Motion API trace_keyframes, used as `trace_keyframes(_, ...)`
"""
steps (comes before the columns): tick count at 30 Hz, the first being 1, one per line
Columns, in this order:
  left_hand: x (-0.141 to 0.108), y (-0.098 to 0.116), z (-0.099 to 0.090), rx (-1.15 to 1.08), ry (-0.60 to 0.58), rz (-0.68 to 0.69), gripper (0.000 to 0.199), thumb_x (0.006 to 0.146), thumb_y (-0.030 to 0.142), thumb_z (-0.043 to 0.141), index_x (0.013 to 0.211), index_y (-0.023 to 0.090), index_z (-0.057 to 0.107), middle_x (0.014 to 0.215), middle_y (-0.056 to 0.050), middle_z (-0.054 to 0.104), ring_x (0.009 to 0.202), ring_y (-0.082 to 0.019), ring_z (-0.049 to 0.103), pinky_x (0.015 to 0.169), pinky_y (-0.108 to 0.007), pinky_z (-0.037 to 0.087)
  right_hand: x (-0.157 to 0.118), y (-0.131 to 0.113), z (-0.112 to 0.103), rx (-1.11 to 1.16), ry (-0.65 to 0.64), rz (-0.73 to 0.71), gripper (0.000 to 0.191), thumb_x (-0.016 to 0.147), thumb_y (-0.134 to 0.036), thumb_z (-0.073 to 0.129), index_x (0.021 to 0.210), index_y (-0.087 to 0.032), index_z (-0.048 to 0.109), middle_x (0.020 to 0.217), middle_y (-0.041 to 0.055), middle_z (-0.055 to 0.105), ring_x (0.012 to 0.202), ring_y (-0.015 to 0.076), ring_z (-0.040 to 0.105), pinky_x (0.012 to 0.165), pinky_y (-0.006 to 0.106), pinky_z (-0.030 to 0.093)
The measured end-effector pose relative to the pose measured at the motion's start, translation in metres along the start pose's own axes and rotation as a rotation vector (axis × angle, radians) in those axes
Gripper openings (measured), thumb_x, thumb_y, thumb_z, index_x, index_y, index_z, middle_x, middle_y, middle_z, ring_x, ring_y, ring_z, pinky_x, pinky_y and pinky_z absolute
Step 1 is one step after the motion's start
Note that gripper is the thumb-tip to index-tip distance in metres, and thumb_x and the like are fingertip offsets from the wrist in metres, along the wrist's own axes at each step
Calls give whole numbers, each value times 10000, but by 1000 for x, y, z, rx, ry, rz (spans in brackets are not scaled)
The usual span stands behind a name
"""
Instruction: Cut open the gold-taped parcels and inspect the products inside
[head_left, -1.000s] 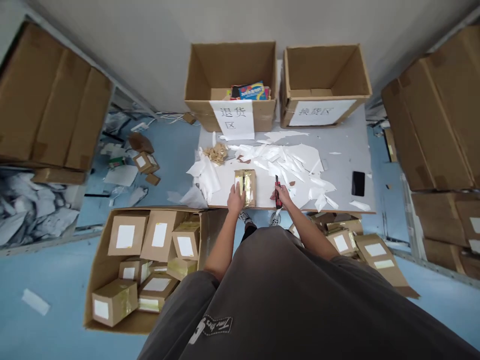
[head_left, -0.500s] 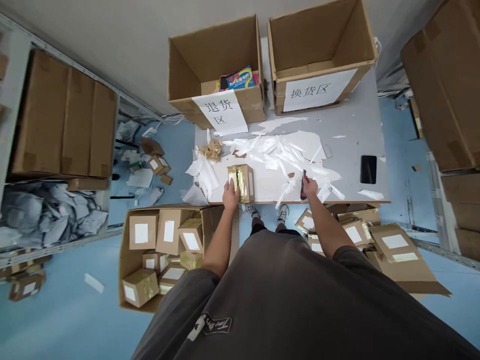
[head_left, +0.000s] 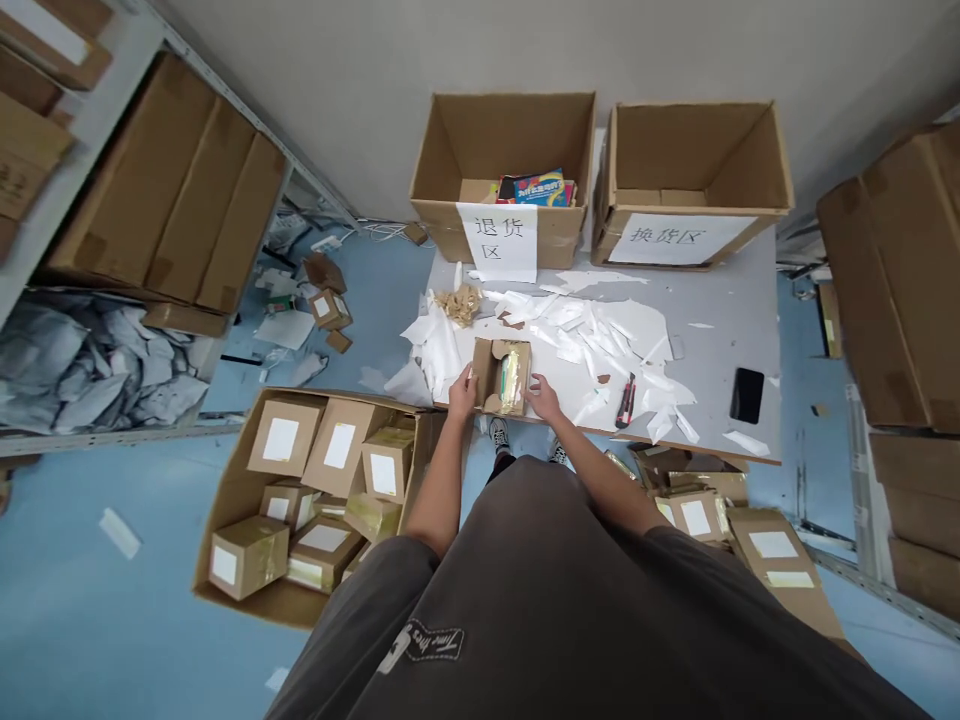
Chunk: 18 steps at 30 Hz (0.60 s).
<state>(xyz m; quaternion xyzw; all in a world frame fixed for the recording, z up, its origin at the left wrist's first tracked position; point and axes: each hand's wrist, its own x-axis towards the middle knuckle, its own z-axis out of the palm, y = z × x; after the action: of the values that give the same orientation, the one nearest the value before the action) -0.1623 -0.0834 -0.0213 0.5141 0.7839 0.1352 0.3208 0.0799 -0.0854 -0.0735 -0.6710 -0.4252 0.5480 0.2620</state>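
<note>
A small cardboard box (head_left: 513, 382) stands at the front edge of the table, its top partly open, with something green and white showing inside. My left hand (head_left: 462, 391) is closed on the box's left side or flap. At the right side of the same box, my right hand (head_left: 543, 397) has its fingers bent against the cardboard. A red and black box cutter (head_left: 625, 401) lies on the table to the right of my right hand. Torn white paper (head_left: 577, 325) is spread behind the box, and crumpled brown paper (head_left: 459, 305) lies at its back left.
Two large cartons (head_left: 501, 235) (head_left: 697, 240) with paper signs stand at the table's back; the left one holds colourful packages. A black phone (head_left: 747, 396) lies at the right. A big carton (head_left: 225, 500) of small boxes is at the lower left, more boxes at the lower right.
My right hand has let go of the box cutter, now on the table, and moved left to the box. The box top has been opened. The view has shifted.
</note>
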Motion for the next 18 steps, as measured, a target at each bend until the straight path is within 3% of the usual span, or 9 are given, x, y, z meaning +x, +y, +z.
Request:
trace_keyframes(2, 3, -7, -1, 24, 51, -8, 666, 1093, 306, 516, 1735, 180, 391, 1398, -128, 766, 1120, -242, 769, 1033, -377, 610, 1, 3, -2, 32, -14, 36, 574, 754, -408, 821, 1294, -293, 664, 949, -5, 731, 900, 252, 718, 926, 433, 582)
trace_keyframes(4, 6, -8, 5, 99, 80, 92, 634, 1056, 204, 539, 1688, 203, 481, 1594, -153, 627, 1354, -269, 672, 1157, -429, 556, 1, 5, -6, 69, -29, 74, 609, 749, -412, 795, 1322, -283, 634, 926, -19, 719, 843, 236, 711, 879, 422, 595)
trace_keyframes(6, 8, -2, 14, 181, 22, 250, 571, 1002, 106, 541, 1548, 235, 648, 1693, -122, 527, 1554, -280, 502, 1274, -479, 462, 0, 3, -7, 52, -18, 100, 670, 743, -411, 781, 1372, -273, 599, 951, -12, 722, 844, 238, 709, 871, 425, 600)
trace_keyframes(9, 6, 9, 25, 240, -95, 369, 522, 922, 40, 548, 1357, 219, 773, 1716, -106, 499, 1631, -284, 404, 1325, -492, 409, -1, -10, 4, -85, 74, 67, 769, 749, -395, 759, 1471, -257, 536, 1169, 59, 726, 933, 259, 715, 947, 458, 591)
trace_keyframes(12, -1, 8, 28, 230, -143, 404, 441, 899, 109, 606, 1289, 165, 802, 1764, -141, 424, 1668, -335, 343, 1347, -521, 375, 0, -28, 30, -221, 176, -48, 898, 737, -421, 788, 1560, -246, 475, 1420, 145, 629, 1176, 330, 685, 1030, 482, 569)
trace_keyframes(14, -4, 1, 25, 211, -187, 465, 413, 897, 188, 645, 1272, 144, 814, 1791, -149, 374, 1697, -368, 269, 1373, -561, 320, 2, -39, 47, -277, 208, -104, 973, 701, -411, 829, 1589, -252, 464, 1466, 166, 584, 1323, 384, 617, 1064, 497, 552)
trace_keyframes(16, -4, -7, 20, 194, -224, 513, 381, 917, 249, 645, 1230, 142, 834, 1802, -138, 355, 1712, -369, 222, 1389, -573, 282, 4, -47, 55, -295, 227, -109, 991, 671, -365, 838, 1589, -258, 480, 1467, 175, 574, 1356, 413, 593, 1073, 513, 544)
trace_keyframes(18, -1, -11, 16, 179, -254, 523, 351, 968, 303, 608, 1170, 151, 852, 1804, -115, 359, 1716, -344, 223, 1390, -545, 291, 4, -51, 51, -260, 219, -100, 973, 653, -332, 818, 1570, -260, 501, 1471, 171, 585, 1330, 408, 615, 1068, 515, 551)
